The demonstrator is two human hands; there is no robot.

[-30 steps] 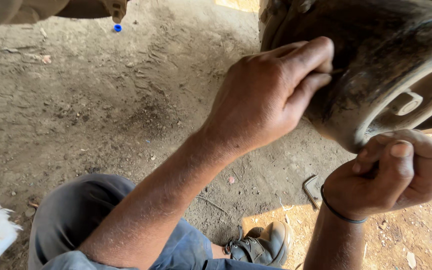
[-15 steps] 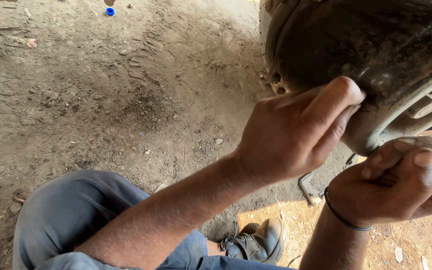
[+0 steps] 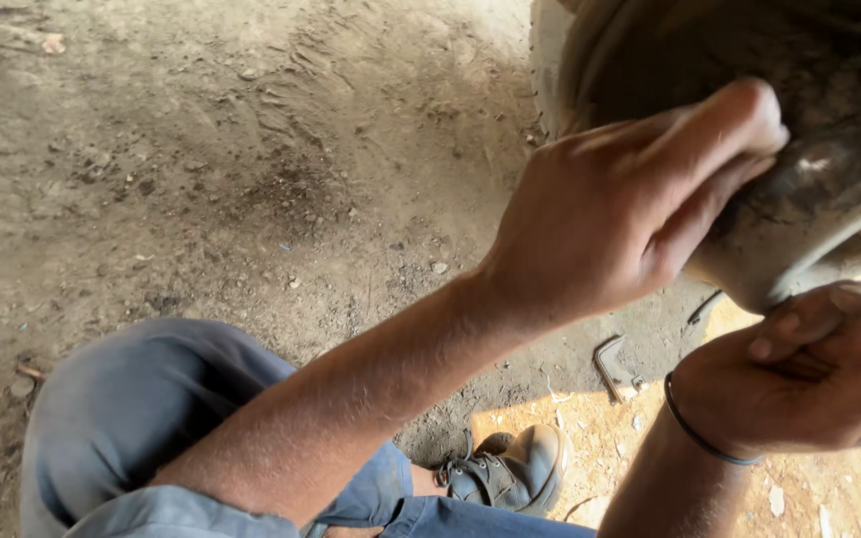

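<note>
Dirt ground [image 3: 201, 169] w/ pebbles at left, blue-trousered knee [image 3: 142, 408] below. Boot [image 3: 510, 468] at bottom centre, small bent metal tool [image 3: 610, 364] lying just beyond it. Left hand [image 3: 630, 209] fingers pressed together, laid flat on grimy brake drum [image 3: 829, 130] at top right. Right hand [image 3: 819, 374], curled under drum's lower rim; can't tell what it pinches. Black band on wrist.

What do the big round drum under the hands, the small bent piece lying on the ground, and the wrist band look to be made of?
The drum looks like heavy cast metal, dull, dark and caked in grime, with a brighter worn rim edge. The bent piece seems to be steel: grey, thin, with a hard right-angle bend. The wrist band on the right hand is thin and black, perhaps rubber or cord; I cannot tell which.
</note>
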